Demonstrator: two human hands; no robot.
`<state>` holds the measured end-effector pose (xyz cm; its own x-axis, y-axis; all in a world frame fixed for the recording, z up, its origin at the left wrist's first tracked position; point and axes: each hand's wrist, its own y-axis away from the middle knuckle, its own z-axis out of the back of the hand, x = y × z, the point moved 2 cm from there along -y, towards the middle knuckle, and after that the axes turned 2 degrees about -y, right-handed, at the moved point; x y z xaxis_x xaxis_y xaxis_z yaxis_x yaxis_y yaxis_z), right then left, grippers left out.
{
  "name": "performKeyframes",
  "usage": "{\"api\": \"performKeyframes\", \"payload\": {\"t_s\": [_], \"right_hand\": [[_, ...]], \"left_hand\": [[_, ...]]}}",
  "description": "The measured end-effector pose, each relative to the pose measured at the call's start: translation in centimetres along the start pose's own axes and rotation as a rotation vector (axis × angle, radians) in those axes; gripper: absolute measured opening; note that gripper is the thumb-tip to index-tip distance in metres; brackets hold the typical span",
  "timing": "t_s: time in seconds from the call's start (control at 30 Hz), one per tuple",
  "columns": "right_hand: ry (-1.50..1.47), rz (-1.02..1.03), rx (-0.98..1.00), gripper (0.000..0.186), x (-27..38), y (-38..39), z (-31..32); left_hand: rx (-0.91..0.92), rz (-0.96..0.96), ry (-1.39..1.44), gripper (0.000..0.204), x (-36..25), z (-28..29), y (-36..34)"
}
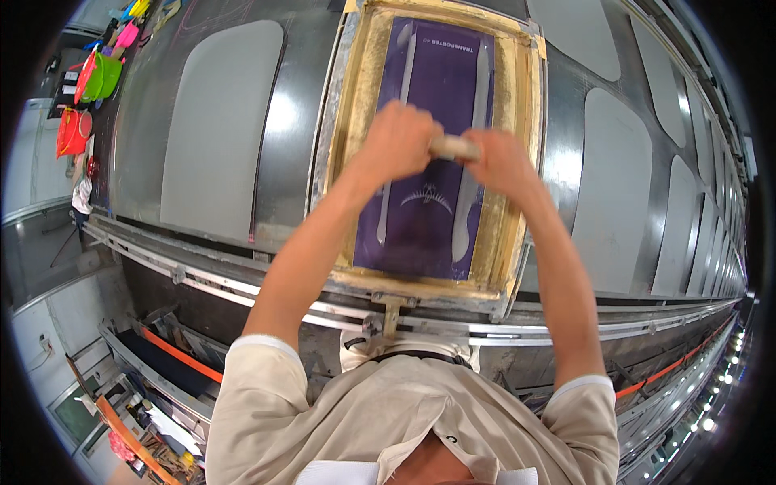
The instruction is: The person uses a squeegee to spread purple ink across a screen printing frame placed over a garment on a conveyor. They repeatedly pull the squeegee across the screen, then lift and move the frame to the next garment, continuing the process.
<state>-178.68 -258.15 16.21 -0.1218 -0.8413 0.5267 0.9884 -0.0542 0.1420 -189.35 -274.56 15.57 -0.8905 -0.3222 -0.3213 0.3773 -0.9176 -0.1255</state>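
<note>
My left hand [401, 139] and my right hand [496, 160] are both closed on a short pale bar [454, 147], perhaps a squeegee handle, held crosswise over a screen-printing frame [528, 105]. The frame's purple screen [420, 81] has white lettering near its far end, a small white spiky design [426, 198] below the bar, and a long pale grey streak [461, 226] down each side. The frame sits on a metal table, its near edge toward my body. The bar's lower part is hard to make out.
Grey cut panels [214, 129] lie on the metal table to the left and, several of them, along the right [610, 202]. Red [74, 129] and green [105, 77] buckets stand at the far left. A metal rail [194, 275] runs along the table's near edge.
</note>
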Motion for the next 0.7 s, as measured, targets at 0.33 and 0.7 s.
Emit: {"api": "performKeyframes", "payload": {"t_s": [0.33,0.7], "right_hand": [[-0.082,0.101,-0.036,0.026,6.7,13.8,-5.2],[0.121,0.072,-0.089,0.021,-6.6,-13.4,6.3]], "left_hand": [[0.016,0.053,0.053,0.025,-9.0,-0.2,14.2],[-0.006,0.038,-0.103,0.024,8.0,1.8,-13.2]]}}
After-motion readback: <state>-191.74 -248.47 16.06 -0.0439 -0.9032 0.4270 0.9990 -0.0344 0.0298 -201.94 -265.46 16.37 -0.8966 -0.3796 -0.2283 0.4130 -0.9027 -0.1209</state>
